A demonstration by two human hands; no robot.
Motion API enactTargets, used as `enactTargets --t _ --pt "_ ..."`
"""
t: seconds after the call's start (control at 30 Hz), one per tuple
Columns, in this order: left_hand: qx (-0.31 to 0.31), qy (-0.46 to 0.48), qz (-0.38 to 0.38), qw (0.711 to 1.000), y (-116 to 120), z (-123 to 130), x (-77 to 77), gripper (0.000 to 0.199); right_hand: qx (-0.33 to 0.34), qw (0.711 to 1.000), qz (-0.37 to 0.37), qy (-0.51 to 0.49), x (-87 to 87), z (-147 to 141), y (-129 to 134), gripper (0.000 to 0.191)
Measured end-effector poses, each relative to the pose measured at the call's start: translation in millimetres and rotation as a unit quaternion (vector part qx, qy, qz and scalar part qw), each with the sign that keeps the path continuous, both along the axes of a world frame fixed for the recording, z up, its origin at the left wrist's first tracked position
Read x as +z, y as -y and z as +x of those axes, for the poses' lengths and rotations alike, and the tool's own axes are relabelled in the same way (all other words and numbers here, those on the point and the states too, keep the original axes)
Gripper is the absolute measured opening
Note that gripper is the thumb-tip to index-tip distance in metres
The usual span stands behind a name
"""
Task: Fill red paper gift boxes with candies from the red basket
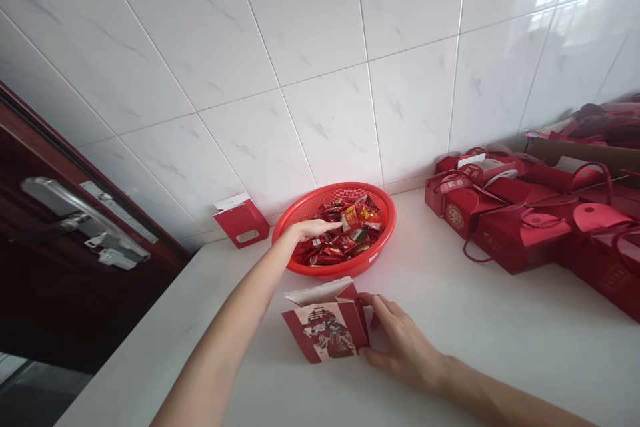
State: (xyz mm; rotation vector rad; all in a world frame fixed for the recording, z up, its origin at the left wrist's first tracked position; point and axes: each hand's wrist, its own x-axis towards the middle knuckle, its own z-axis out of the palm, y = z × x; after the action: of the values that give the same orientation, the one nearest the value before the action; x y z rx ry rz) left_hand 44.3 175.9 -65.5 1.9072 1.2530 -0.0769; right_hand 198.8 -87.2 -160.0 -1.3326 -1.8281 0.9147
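Observation:
My left hand (pixel 316 228) is over a red plastic basket (pixel 286 225), its fingers stretched out among wrapped candies (pixel 345 241). The fingertips are beside a gold and red packet; the undersides of the fingers are hidden. My right hand (pixel 395 340) grips a red paper gift box (pixel 327 333) by its right side, thumb at the front and fingers behind. The box stands a little tilted on the white counter in front of the basket, its top open and a printed picture on its face.
Another red box (pixel 243 219) with a cut-out window stands by the tiled wall, left of the basket. Several red handled boxes (pixel 520 230) crowd the right side, before a cardboard carton (pixel 580 149). A dark door (pixel 55 267) with a metal handle is at left.

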Motion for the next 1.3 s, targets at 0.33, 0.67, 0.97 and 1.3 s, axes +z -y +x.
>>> enactTargets --t 0.33,0.67,0.97,1.3 --pt "-0.055 0.003 -0.075 0.996 10.8 6.0 7.4 0.056 0.003 1.0 -0.002 -0.01 0.9 0.0 -0.6 0.068" --pt "-0.071 0.015 -0.071 0.995 18.2 5.6 10.3 0.056 0.004 1.0 -0.005 -0.009 1.7 -1.1 -0.6 0.067" --pt "-0.083 -0.012 -0.046 0.995 15.6 13.3 8.4 0.04 0.004 1.0 -0.009 -0.006 2.5 -1.0 -1.3 0.069" --pt "-0.041 0.082 -0.043 0.995 19.8 11.4 8.6 0.038 0.003 1.0 -0.002 -0.007 2.3 -0.5 -0.6 0.07"
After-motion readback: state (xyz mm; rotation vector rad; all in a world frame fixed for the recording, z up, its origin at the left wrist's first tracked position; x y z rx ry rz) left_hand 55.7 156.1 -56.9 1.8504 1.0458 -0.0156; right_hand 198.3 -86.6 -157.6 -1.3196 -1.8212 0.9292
